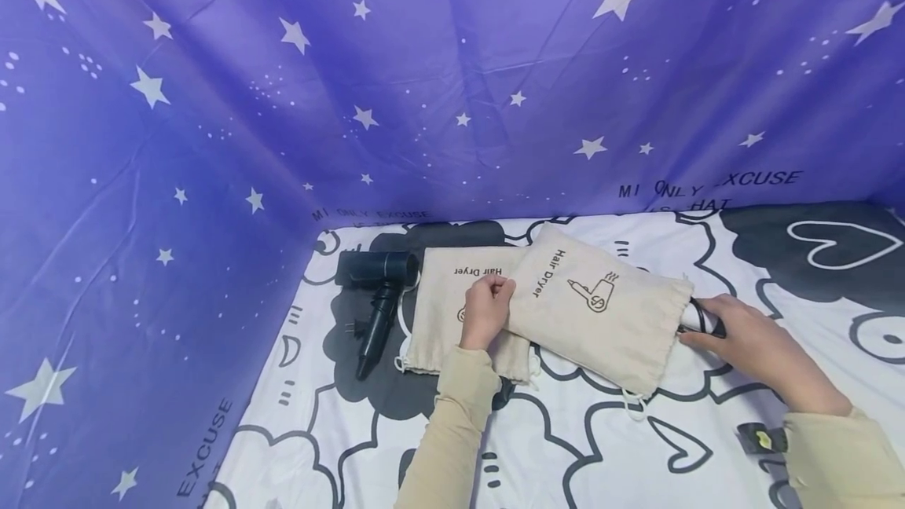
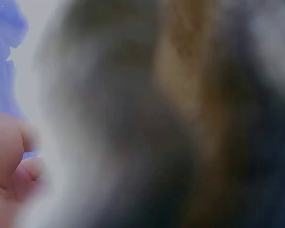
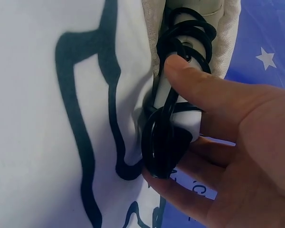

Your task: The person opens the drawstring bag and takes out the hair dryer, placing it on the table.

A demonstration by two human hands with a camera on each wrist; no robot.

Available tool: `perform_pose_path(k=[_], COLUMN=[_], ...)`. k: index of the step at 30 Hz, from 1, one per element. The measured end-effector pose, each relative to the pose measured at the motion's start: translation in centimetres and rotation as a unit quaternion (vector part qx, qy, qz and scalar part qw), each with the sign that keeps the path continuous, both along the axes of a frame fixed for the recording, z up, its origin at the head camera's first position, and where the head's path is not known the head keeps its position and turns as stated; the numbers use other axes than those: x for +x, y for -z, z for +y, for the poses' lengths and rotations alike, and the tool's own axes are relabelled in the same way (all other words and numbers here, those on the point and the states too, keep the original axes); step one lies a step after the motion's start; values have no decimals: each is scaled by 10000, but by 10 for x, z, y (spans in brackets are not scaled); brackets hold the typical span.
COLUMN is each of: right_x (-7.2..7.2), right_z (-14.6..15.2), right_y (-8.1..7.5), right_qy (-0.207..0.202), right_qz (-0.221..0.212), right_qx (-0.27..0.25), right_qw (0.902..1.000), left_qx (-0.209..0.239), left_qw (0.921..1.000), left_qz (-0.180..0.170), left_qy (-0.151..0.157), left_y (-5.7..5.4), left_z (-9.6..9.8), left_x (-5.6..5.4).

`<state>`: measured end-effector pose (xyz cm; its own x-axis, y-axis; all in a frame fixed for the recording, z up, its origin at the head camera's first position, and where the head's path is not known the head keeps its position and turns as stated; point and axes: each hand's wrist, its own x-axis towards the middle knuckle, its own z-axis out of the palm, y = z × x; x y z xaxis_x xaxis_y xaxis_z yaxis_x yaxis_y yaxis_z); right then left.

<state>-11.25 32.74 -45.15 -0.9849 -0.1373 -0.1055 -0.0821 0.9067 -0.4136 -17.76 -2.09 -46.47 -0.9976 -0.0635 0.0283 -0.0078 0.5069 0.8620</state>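
A cream drawstring bag (image 1: 601, 313) printed "Hair Dryer" lies at a slant, overlapping a second such bag (image 1: 431, 313). My left hand (image 1: 488, 306) pinches the slanted bag's left edge, thumb and fingers together. Out of its mouth on the right pokes the white handle of a hair dryer (image 3: 180, 102), wrapped in a black cord (image 3: 161, 128). My right hand (image 1: 756, 344) grips this handle between thumb and fingers; the dryer's other end is hidden in the bag. The left wrist view is mostly blurred, with part of the left hand (image 2: 9, 166) at its left edge.
A black hair dryer (image 1: 382, 297) lies left of the bags, its plug beside the handle. Near the right sleeve is a small black object with a yellow mark (image 1: 760, 438). Purple star-patterned curtain (image 1: 459, 61) stands behind and left of the patterned cloth (image 1: 523, 454).
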Motion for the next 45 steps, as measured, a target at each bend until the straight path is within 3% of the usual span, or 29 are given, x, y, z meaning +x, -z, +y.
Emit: perform_pose_path(k=[20,34,45], right_x=[8,19,16], right_z=[15,37,44], right_y=[-7,-4,-8], right_qy=[54,127,125], right_qz=[-202,-81,-346], right_qx=[126,220,656], right_qw=[9997,9996,9972], left_qx=[-87,-120,-45], left_qw=[9997,9999,9996], left_qz=[234,-69,-93], left_qy=[1,-60,-251], left_y=[-7,-8,-7], left_z=[-7,-8,-10], left_x=[6,4,5])
